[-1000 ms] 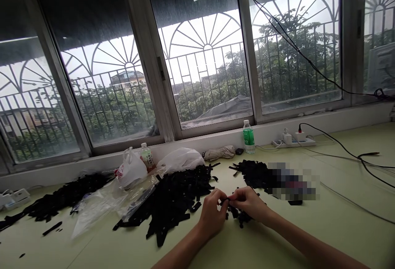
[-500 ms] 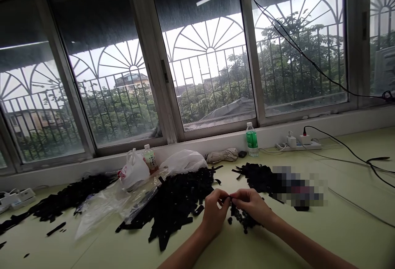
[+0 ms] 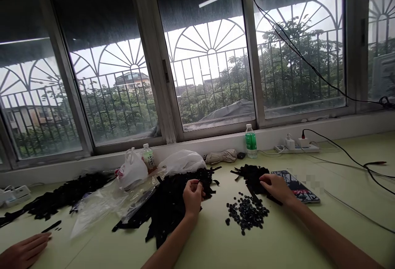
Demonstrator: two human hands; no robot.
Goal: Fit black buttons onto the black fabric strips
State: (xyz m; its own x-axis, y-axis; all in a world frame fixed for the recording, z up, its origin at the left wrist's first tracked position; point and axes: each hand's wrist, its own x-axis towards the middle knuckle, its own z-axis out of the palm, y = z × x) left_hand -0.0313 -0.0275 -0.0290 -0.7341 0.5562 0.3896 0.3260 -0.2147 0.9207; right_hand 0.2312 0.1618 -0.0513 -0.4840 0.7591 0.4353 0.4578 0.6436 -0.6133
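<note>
My left hand (image 3: 193, 197) is over the right side of a large pile of black fabric strips (image 3: 173, 199), its fingers curled closed; what they hold is hidden. My right hand (image 3: 276, 186) is at a smaller pile of black strips (image 3: 251, 174), thumb and fingertips brought together against the dark cloth. Whether a strip is pinched there is hard to make out. On the table between and in front of the hands lies a spread heap of small round black pieces (image 3: 247, 213), like buttons or snaps. A patterned phone (image 3: 304, 191) lies partly behind my right hand.
Another person's hand (image 3: 27, 250) rests at the lower left near a loose black strip (image 3: 52, 226). Along the window sill are a white plastic bag (image 3: 134, 170), a tea bottle (image 3: 148, 158), a green-labelled bottle (image 3: 251, 141) and a power strip (image 3: 296, 149). Cables (image 3: 345, 149) cross the right side.
My hands were together above the small round pieces and have parted: left to the large pile, right to the smaller one. Another person's hand has come in at lower left.
</note>
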